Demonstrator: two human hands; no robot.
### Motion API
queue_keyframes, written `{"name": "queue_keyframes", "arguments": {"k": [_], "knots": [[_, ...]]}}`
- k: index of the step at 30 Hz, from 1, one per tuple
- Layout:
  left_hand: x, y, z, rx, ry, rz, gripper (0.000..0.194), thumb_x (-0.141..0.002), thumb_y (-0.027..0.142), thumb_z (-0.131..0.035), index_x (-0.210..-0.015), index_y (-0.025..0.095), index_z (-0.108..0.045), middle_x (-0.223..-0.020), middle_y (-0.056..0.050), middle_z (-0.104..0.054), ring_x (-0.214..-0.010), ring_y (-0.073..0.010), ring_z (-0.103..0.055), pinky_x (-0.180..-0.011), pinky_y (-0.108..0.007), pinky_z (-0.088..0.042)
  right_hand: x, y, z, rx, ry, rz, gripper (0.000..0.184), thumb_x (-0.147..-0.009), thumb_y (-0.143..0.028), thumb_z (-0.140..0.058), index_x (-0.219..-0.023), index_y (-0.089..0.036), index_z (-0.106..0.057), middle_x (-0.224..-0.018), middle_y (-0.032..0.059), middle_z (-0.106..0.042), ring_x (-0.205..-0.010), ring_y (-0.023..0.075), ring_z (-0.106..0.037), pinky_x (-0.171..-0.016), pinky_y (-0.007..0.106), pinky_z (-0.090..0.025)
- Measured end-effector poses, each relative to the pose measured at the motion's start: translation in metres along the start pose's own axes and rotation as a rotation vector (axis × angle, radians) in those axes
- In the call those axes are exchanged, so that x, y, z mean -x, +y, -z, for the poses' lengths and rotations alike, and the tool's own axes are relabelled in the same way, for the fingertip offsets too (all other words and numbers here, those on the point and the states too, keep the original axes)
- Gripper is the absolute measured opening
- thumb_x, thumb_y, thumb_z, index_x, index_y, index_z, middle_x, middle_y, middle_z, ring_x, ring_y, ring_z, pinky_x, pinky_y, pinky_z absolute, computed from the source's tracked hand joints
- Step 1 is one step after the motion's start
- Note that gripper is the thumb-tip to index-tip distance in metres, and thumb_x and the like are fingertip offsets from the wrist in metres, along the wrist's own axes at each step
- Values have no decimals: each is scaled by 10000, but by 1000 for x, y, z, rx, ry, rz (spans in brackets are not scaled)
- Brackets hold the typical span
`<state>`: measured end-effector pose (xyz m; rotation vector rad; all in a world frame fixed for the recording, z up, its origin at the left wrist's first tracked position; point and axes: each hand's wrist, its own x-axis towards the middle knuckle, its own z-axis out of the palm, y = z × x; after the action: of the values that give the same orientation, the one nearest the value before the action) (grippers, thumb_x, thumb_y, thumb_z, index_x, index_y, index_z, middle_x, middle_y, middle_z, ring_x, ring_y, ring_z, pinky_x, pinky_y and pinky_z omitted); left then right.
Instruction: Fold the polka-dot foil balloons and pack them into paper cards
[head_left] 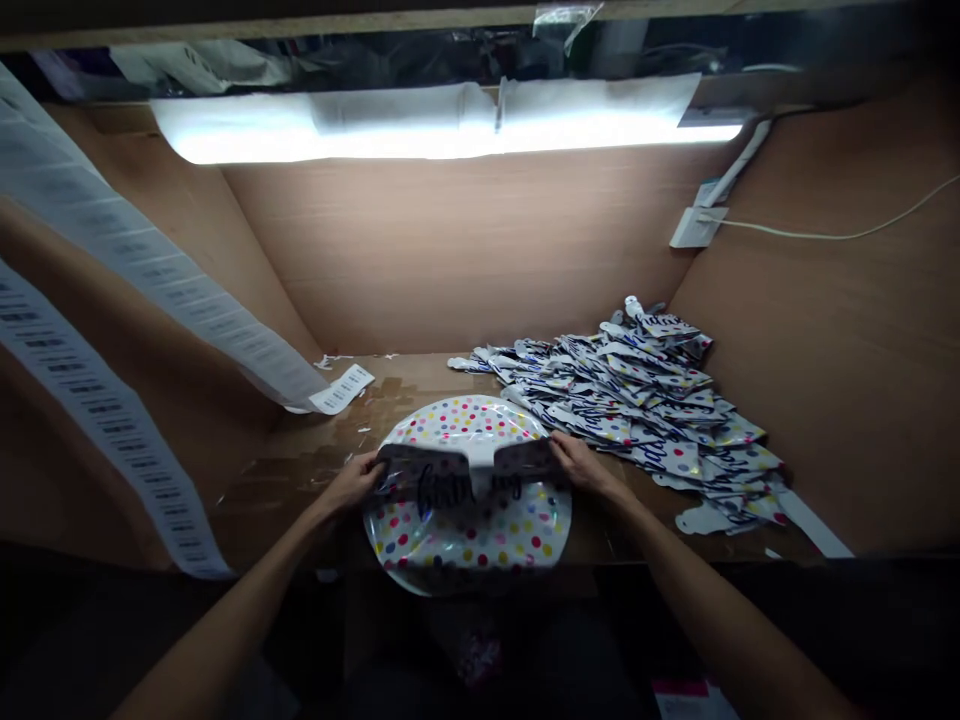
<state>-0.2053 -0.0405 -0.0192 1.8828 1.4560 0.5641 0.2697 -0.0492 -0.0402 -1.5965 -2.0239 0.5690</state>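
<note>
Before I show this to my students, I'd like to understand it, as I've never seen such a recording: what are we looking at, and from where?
There is no machine here: the two bare hands belong to a person wearing a camera on their head, so this single picture looks forward and down past their arms.

The left hand and right hand hold a round, shiny dotted piece between them; a dark band, perhaps a fold, runs from hand to hand.

On the brown, taped surface, to the right, lies a heap of flat dotted pieces. Strips of printed labels hang at the left, and a bright lamp spans the back.
</note>
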Motion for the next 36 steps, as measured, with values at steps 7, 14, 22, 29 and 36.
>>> {"name": "queue_keyframes", "arguments": {"k": [7, 14, 22, 29, 36], "knots": [[-44, 14, -29, -496, 260, 291, 432, -999, 413, -397, -1021, 150, -739, -1043, -233, -758, -1057, -390, -701, -935, -493, -498, -46, -12, -23, 280, 70, -361, 240, -1035, -352, -418, -945, -191, -571, -852, 140, -674, -835, 260, -645, -753, 370, -460], [-52, 14, -73, -620, 178, -78, 612, -1029, 554, -375, -1547, 244, -476, -1642, -111, -411, -1536, -345, -314, -1233, -544, -227, -39, -20, -27, 426, -1, -348, 319, -1067, -367, -367, -1100, -146, -595, -987, 227, -722, -915, 308, -705, -798, 418, -497], [-56, -3, -54, -646, 124, 70, 725, -1007, 613, -354, -1587, 182, -406, -1692, -148, -291, -1572, -372, -205, -1244, -592, -149, 83, 29, 31, 695, -66, -456, 367, -1072, -411, -384, -1135, -121, -600, -911, 235, -736, -894, 370, -757, -796, 465, -551], [-82, 104, -112, -561, -44, -14, 845, -761, 765, -655, -1308, 123, -620, -1333, -261, -651, -1246, -434, -578, -1003, -498, -463, 142, 27, 35, 722, -48, -514, 372, -1066, -492, -402, -1122, -171, -583, -860, 176, -745, -850, 350, -762, -747, 409, -548], [-84, 170, -134, -434, -403, 7, 255, -705, 367, -765, -848, 169, -691, -805, -55, -736, -744, -224, -682, -641, -264, -471, 133, 33, 39, 595, 160, -398, 379, -995, -500, -574, -1175, -167, -589, -1061, 191, -727, -1001, 345, -713, -869, 428, -517]]}}
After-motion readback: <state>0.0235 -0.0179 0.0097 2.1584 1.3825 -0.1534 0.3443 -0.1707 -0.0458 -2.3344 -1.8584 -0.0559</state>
